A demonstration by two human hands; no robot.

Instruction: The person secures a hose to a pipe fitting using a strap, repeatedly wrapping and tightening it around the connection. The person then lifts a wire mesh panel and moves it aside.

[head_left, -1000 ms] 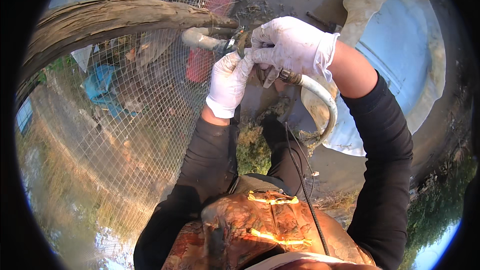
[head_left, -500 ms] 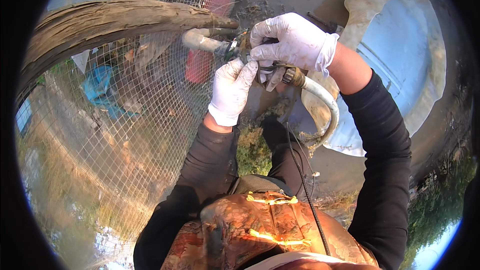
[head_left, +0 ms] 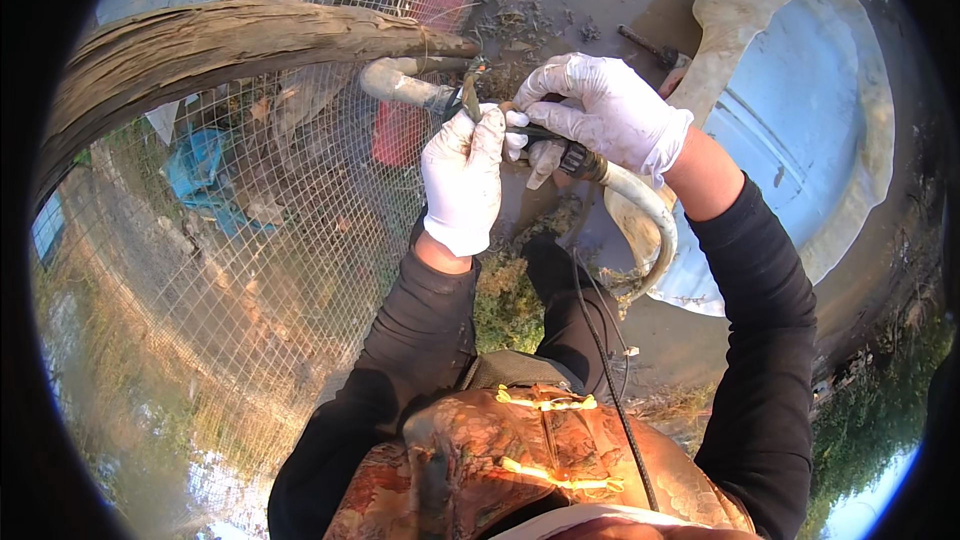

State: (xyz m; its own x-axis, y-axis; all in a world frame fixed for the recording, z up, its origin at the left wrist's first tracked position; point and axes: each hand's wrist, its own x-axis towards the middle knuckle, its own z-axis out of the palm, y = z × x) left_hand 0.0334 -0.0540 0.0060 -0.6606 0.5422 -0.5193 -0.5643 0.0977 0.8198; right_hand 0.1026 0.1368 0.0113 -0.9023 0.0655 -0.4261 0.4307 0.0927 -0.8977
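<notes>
Both hands wear soiled white gloves and meet at a pipe joint. My left hand (head_left: 463,180) pinches a dark strip (head_left: 470,98) between thumb and fingers, just right of the pale pipe elbow (head_left: 392,82). Fingers bent and tips together, my right hand (head_left: 612,112) is closed at the joint; whatever lies between its fingertips is too small to make out. Below it, a ribbed black coupling (head_left: 580,160) joins a pale curved hose (head_left: 655,215) that bends down and back. The middle of the joint is partly hidden by the gloves.
A rough wooden pole (head_left: 240,35) runs from the left to the joint. Wire mesh (head_left: 300,200) fills the left side, with blue plastic (head_left: 200,180) behind it. Muddy water (head_left: 690,340) surrounds a light-blue basin-like object (head_left: 790,110) at right. A black cord (head_left: 605,360) hangs by my legs.
My right hand has shifted slightly right and down, its fingers drawn back from the left hand. More of the joint and the dark strip above my left hand now shows.
</notes>
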